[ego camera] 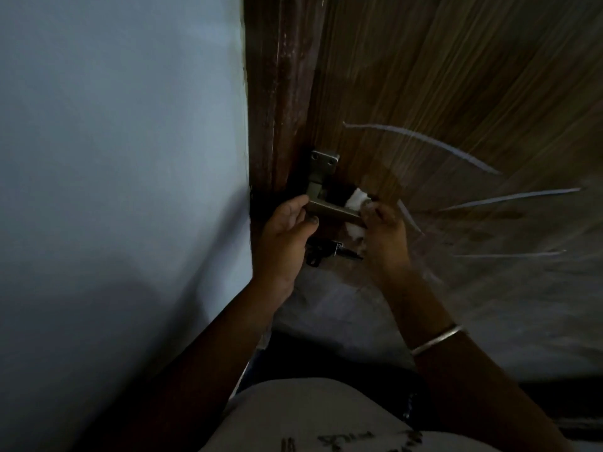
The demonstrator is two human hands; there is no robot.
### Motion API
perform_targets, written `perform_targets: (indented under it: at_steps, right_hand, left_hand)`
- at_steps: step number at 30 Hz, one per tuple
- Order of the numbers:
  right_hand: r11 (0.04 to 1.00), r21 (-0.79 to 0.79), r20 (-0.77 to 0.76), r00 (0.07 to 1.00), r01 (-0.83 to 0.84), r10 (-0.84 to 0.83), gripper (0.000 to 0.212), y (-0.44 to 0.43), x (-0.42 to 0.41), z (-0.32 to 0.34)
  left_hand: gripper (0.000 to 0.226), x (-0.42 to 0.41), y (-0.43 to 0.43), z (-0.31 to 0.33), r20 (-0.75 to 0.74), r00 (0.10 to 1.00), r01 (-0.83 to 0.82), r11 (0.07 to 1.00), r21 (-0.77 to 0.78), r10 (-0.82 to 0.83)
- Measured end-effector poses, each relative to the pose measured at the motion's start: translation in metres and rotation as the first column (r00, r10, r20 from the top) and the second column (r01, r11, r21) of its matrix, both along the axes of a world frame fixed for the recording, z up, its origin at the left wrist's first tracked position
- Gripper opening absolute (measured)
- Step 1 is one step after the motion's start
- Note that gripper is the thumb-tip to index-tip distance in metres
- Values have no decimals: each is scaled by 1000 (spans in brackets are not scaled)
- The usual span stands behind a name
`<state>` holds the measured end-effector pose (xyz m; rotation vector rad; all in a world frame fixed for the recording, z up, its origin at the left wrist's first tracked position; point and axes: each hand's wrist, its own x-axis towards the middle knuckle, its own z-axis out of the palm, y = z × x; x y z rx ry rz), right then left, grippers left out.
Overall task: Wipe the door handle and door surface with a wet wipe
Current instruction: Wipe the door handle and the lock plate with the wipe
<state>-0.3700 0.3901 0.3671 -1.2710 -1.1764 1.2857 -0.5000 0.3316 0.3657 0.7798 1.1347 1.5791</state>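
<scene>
A single head-worn wide-angle camera looks forward and down, positioned close to the door (456, 76). The door handle (331, 210) sits near frame centre; the wall (114, 158) fills the left side.

Home interior: wooden door (456, 76), painted wall (114, 158), latch (326, 251).

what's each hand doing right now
Left hand: grips the brushed-metal lever door handle near its pivot.
Right hand: pinches the crumpled white wet wipe against the handle's free end.
</scene>
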Motion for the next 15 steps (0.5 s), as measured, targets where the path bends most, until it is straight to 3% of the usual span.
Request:
perform_targets:
  at_steps: [2, 4, 9, 12, 15]
  right_hand:
    - [984, -176, -349, 937, -34, -30, 27, -8, -1, -1]
    - [967, -251, -504, 858, -31, -103, 30, -12, -3, -1]
    - [926, -351, -434, 852, 138, -291, 23, -16, -1, -1]
    - [935, -148, -333, 874, 322, -354, 19, -20, 8, -2]
    - [835, 379, -75, 913, 399, -402, 17, -21, 11, 11]
  left_hand:
    - [37, 3, -1, 1, -15, 1000, -15, 1000, 5, 15]
    - [38, 5, -3, 2, -25, 999, -31, 999, 26, 32]
    - [40, 1, -5, 9, -63, 997, -37, 993, 113, 44]
    - [42, -1, -5, 14, -97, 994, -41, 990, 136, 55]
    - [44, 1, -5, 18, -129, 990, -41, 987, 153, 61]
